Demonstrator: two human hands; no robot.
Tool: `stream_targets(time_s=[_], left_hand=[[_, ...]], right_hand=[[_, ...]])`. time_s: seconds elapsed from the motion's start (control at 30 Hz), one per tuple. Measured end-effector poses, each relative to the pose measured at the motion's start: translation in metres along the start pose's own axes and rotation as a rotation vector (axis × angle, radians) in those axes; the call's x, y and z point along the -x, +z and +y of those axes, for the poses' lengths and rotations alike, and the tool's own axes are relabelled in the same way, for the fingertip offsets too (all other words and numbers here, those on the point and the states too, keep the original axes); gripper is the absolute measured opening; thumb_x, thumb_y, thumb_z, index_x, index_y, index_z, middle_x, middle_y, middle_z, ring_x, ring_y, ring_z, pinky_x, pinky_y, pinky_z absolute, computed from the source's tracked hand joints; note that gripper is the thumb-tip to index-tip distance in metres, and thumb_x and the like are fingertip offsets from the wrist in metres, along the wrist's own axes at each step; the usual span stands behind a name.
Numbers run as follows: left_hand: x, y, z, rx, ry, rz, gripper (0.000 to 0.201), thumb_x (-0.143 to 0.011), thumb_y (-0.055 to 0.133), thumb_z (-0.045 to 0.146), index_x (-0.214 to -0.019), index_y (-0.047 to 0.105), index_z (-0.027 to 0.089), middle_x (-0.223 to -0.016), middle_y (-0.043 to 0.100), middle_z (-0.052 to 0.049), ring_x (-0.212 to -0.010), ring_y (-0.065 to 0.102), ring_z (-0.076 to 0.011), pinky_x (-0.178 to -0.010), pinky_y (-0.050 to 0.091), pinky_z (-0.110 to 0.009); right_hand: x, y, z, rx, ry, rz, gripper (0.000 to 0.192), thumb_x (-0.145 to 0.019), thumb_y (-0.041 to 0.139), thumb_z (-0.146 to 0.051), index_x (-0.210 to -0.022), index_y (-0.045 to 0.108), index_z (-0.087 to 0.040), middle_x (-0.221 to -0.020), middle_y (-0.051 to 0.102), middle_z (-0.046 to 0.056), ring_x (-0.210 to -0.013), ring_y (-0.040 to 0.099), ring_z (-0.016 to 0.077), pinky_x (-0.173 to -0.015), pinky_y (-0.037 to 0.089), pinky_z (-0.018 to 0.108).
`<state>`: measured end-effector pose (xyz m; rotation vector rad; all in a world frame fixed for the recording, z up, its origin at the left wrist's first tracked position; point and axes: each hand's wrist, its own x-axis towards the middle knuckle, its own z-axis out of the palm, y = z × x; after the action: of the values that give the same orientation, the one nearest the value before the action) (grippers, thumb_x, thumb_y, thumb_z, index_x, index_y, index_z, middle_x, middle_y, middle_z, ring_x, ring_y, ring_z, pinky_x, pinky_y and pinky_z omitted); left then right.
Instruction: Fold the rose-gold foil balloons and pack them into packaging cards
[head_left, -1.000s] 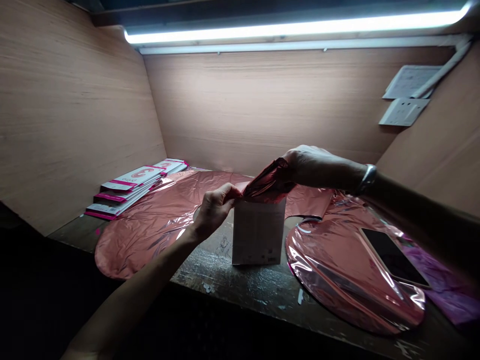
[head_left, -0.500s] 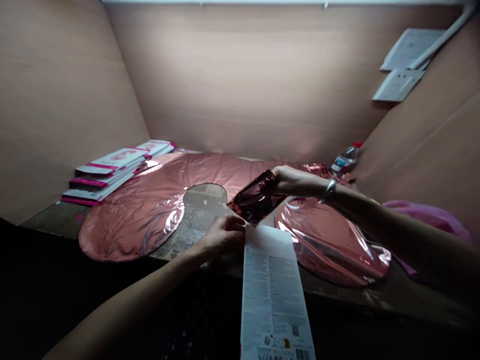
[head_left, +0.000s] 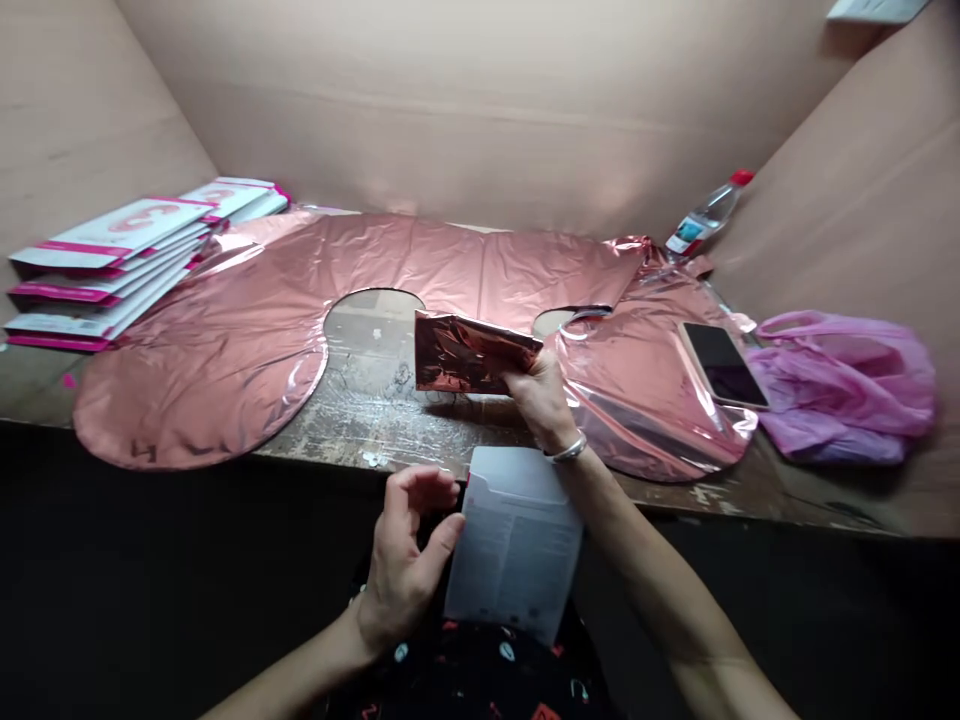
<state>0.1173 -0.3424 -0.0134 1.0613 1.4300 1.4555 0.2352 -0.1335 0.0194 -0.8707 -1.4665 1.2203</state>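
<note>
My right hand (head_left: 541,395) grips one end of a folded rose-gold foil balloon (head_left: 469,350), held above the worktable. Lower down, my left hand (head_left: 416,550) has its fingers curved and thumb apart, with nothing in it. Just to its right, a white printed cardboard sleeve (head_left: 517,540) leans between my lap and the table edge; the thumb is close to its side, and I cannot tell if it touches. Spread flat across the table lies a large rose-gold foil balloon (head_left: 202,370) with rounded lobes.
Several white and pink packages (head_left: 120,235) are stacked at the left. On the right are a phone (head_left: 722,365), a pink plastic bag (head_left: 847,385) and a red-capped bottle (head_left: 705,222). Panels (head_left: 450,120) enclose the back and sides of the wooden table (head_left: 360,400).
My view has tilted down. The folded foil has turned from slanted to nearly level, away from the sleeve's top. My left hand has let go of the sleeve's upper edge and drawn back, opening.
</note>
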Motion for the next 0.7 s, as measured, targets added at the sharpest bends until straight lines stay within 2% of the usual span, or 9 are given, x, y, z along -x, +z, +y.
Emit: stream_targets(time_s=[0.1,0.2,0.23,0.3,0.37,0.43,0.5,0.6,0.7], left_hand=[[0.025,0.004,-0.024,-0.122,-0.151,0.013,0.045,-0.085,0.069,0.032,-0.121,0.044,0.023,-0.118,0.057,-0.008,-0.108,0.059,-0.0219,-0.097,0.047,-0.037],[0.029,0.012,-0.038,-0.007,-0.365,-0.202,0.046,-0.081,0.072,0.036,-0.119,0.05,0.019,-0.116,0.063,-0.01,-0.105,0.061,-0.0257,-0.091,0.049,-0.038],[0.027,0.015,-0.04,0.064,-0.402,-0.277,0.043,-0.081,0.071,0.038,-0.115,0.055,0.017,-0.113,0.065,-0.011,-0.102,0.062,-0.0264,-0.088,0.05,-0.037],[0.021,0.016,-0.04,0.17,-0.421,-0.349,0.036,-0.083,0.067,0.041,-0.107,0.063,0.014,-0.104,0.069,-0.01,-0.095,0.064,-0.0262,-0.082,0.051,-0.034],[0.014,0.011,-0.038,0.183,-0.416,-0.332,0.034,-0.084,0.067,0.042,-0.102,0.067,0.013,-0.098,0.07,-0.009,-0.089,0.064,-0.0243,-0.077,0.051,-0.031],[0.01,-0.002,-0.034,0.164,-0.425,-0.271,0.033,-0.084,0.068,0.041,-0.103,0.067,0.014,-0.096,0.071,-0.007,-0.086,0.065,-0.0228,-0.075,0.051,-0.03],[0.009,-0.019,-0.032,0.177,-0.445,-0.208,0.035,-0.083,0.069,0.041,-0.105,0.067,0.014,-0.096,0.072,-0.008,-0.085,0.066,-0.0225,-0.075,0.052,-0.03],[0.012,-0.043,-0.026,0.199,-0.459,-0.11,0.037,-0.081,0.073,0.04,-0.107,0.066,0.014,-0.096,0.073,-0.008,-0.083,0.068,-0.0222,-0.074,0.054,-0.03],[0.011,-0.058,-0.007,0.237,-0.421,-0.034,0.039,-0.083,0.072,0.038,-0.113,0.062,0.016,-0.098,0.074,-0.008,-0.08,0.07,-0.0217,-0.073,0.056,-0.031]], right_hand=[[0.001,-0.001,0.002,0.004,0.003,-0.041,0.02,-0.072,0.073,-0.03,-0.088,0.079,-0.02,-0.083,0.073,0.0,-0.084,0.065,0.0207,-0.082,0.053,0.035],[0.004,0.002,-0.001,-0.019,0.012,-0.078,0.02,-0.069,0.073,-0.03,-0.086,0.078,-0.02,-0.081,0.072,0.0,-0.08,0.063,0.0185,-0.075,0.053,0.031],[0.004,0.004,-0.004,-0.035,0.023,-0.084,0.021,-0.068,0.073,-0.031,-0.085,0.078,-0.02,-0.079,0.071,-0.001,-0.075,0.062,0.0169,-0.07,0.052,0.029],[0.003,0.004,-0.011,-0.071,0.069,-0.074,0.021,-0.064,0.074,-0.03,-0.082,0.076,-0.019,-0.071,0.069,-0.002,-0.062,0.057,0.0125,-0.055,0.048,0.023],[0.0,0.001,-0.019,-0.127,0.144,-0.035,0.019,-0.06,0.075,-0.028,-0.076,0.074,-0.018,-0.061,0.064,-0.003,-0.049,0.048,0.0086,-0.041,0.037,0.019],[-0.001,-0.007,-0.026,-0.216,0.212,-0.003,0.016,-0.056,0.075,-0.026,-0.069,0.069,-0.018,-0.054,0.059,-0.005,-0.042,0.044,0.0075,-0.035,0.03,0.019],[0.0,-0.017,-0.032,-0.302,0.267,-0.021,0.017,-0.056,0.076,-0.025,-0.067,0.065,-0.018,-0.053,0.057,-0.005,-0.041,0.046,0.0085,-0.033,0.028,0.019],[0.01,-0.031,-0.037,-0.35,0.349,-0.128,0.023,-0.058,0.08,-0.027,-0.072,0.065,-0.017,-0.056,0.059,-0.003,-0.044,0.051,0.0101,-0.032,0.029,0.02],[0.018,-0.04,-0.037,-0.376,0.413,-0.165,0.025,-0.061,0.083,-0.03,-0.072,0.065,-0.016,-0.056,0.06,-0.002,-0.044,0.051,0.0099,-0.034,0.031,0.02]])
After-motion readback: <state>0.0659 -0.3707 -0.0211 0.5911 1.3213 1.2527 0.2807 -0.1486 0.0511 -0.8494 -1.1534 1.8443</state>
